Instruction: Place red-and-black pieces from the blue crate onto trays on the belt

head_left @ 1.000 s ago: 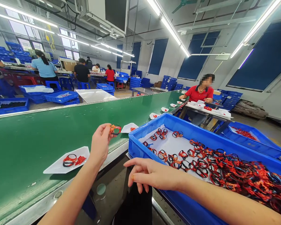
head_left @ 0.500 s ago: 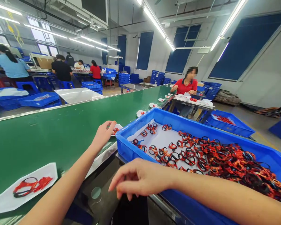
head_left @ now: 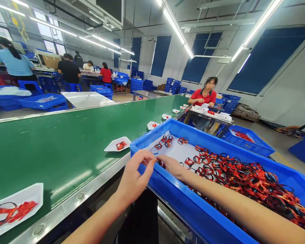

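Observation:
My left hand is over the near left corner of the blue tray, thumb and forefinger tips drawn together; anything pinched there is too small to make out. Close against those fingertips, my right hand reaches inside the tray's rim with its fingers bent down and partly hidden. Just under it shows a red-and-black elastic band. The blue tray is lined with white paper and holds a heap of such bands, with looser ones toward its left end.
On the green conveyor belt, a white dish with a red piece sits beside the tray. Another white dish with a band lies near left; several more line the far belt. A co-worker in red sits beyond the tray.
My left hand has left the dish on the belt and come back to the tray corner. My right hand has moved from before the tray into it, and the dishes have shifted toward me.

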Demonstrator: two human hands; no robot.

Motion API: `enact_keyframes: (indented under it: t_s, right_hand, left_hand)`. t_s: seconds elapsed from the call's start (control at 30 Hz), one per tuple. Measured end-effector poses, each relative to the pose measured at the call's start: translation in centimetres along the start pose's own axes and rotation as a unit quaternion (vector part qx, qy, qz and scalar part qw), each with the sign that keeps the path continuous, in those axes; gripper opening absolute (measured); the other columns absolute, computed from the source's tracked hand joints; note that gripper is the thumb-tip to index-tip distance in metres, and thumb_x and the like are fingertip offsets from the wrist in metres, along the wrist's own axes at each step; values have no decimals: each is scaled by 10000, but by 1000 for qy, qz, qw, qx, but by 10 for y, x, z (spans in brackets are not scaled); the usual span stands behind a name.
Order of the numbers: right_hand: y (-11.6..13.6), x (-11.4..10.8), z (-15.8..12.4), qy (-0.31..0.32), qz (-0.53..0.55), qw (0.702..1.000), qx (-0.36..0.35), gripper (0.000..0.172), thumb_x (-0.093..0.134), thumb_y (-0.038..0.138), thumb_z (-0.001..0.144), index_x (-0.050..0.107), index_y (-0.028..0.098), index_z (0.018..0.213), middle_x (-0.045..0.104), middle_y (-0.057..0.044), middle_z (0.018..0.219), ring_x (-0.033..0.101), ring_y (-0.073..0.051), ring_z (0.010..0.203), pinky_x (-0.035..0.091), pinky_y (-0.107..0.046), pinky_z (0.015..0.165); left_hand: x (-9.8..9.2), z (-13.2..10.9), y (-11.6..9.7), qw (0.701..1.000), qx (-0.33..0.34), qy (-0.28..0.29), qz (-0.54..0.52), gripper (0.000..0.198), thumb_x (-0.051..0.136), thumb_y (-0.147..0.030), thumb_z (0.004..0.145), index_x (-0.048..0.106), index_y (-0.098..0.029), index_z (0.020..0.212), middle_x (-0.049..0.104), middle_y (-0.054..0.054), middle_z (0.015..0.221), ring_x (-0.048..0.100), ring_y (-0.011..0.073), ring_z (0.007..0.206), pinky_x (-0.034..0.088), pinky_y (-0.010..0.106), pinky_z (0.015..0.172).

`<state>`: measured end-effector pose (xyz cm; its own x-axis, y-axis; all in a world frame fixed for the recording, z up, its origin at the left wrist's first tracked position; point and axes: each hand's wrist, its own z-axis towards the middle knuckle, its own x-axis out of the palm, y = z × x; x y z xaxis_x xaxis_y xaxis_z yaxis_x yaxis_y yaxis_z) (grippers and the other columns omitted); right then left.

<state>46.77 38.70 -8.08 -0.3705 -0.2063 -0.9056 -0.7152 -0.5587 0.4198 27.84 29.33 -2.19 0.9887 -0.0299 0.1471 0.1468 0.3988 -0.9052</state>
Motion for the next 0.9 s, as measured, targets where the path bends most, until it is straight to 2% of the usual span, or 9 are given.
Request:
enact_keyframes:
  t_s: [0.1,0.23,0.3,0.4,0.47,0.53,0.67,0.8,0.9]
  right_hand:
    - [3,-6,-1,11,48,999,-11,331,566,440,802,626,183,1002,630,-44,828,539,-164,685,411,-289,646]
    - [9,-42,6,-41,162,985,33,347,522,462,829,622,168,985,618,-27,787,498,-112,579,392,-247,546]
    - [15,-61,9,-54,258,963,59,359,516,475,828,601,169,996,608,-21,790,453,-82,515,336,-210,450]
    - [25,-78,9,-48,402,911,79,385,543,495,803,580,181,1022,593,-14,780,401,-55,470,202,-167,365]
    - [32,-82,8,-32,481,873,74,394,555,493,795,581,182,1035,588,-17,778,396,-51,472,147,-159,358]
    - [39,-80,6,-2,542,837,67,405,554,489,794,589,176,1048,580,-16,747,397,-54,474,133,-160,362]
    - [52,-71,2,58,602,793,71,451,523,540,800,621,151,1004,527,5,592,369,-68,448,153,-172,366]
    - [68,-66,1,103,620,771,101,509,456,613,819,636,138,857,513,-1,558,392,-76,450,173,-175,371]
    - [82,-67,-1,114,609,772,142,564,413,640,831,614,124,725,524,-15,580,397,-64,440,157,-172,362]
  left_hand:
    - [0,-7,6,999,7,25,22,75,638,-148,750,701,-188,752,636,70,889,552,182,843,418,224,754]
    - [-11,-3,8,1000,-10,-7,25,72,630,-171,762,687,-193,802,635,56,886,561,157,751,446,207,646]
    - [-15,4,7,999,-28,-27,24,90,649,-178,748,681,-195,830,625,38,823,532,129,642,422,184,540]
    - [-16,17,3,998,-48,-30,22,177,693,-150,700,685,-194,871,591,6,702,478,99,541,368,162,454]
    - [-13,25,0,998,-62,-16,-10,257,719,-107,654,689,-194,894,610,5,739,477,88,525,357,160,437]
    - [-8,32,-2,996,-71,-3,-44,346,732,-64,616,687,-207,929,637,13,868,499,82,544,382,161,466]
    - [0,36,-2,998,-40,23,-39,457,748,-64,600,678,-244,1014,616,25,1042,502,86,569,418,176,537]
    - [-2,28,-2,995,36,38,90,274,705,-185,700,698,-242,968,600,41,1063,518,98,633,397,165,499]
    - [-10,20,-3,993,19,36,109,130,680,-241,740,701,-210,865,628,43,973,539,98,640,419,156,498]
